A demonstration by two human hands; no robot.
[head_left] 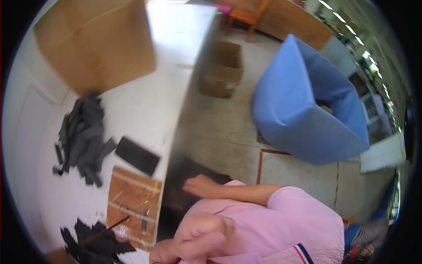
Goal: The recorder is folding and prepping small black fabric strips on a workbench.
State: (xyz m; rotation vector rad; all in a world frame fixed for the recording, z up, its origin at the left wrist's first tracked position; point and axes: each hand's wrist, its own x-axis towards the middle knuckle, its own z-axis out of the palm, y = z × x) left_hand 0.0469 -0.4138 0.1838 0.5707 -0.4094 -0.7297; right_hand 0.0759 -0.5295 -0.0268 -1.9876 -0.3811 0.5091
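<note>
My right hand (pixel 203 186), fingers curled in with nothing showing in them, is over the dark cloth at my lap, beside the table edge. Nearer and blurred, my left hand (pixel 198 240) is in front of my pink shirt; its fingers are smeared. On the white table (pixel 132 103) lies a brown board (pixel 134 185) with strips of clear tape across it. A black rectangular pad (pixel 137 155) sits just beyond the board. Black fabric strips lie in a far pile (pixel 85 132) and a near pile (pixel 94 246). A thin brown stick (pixel 105 229) crosses the near pile and board.
A large cardboard box (pixel 96 44) stands at the table's far end. On the floor to the right are an open cardboard carton (pixel 222 72) and a big blue fabric-sided bin (pixel 285 105). Farther back is an orange wooden chair (pixel 244 17).
</note>
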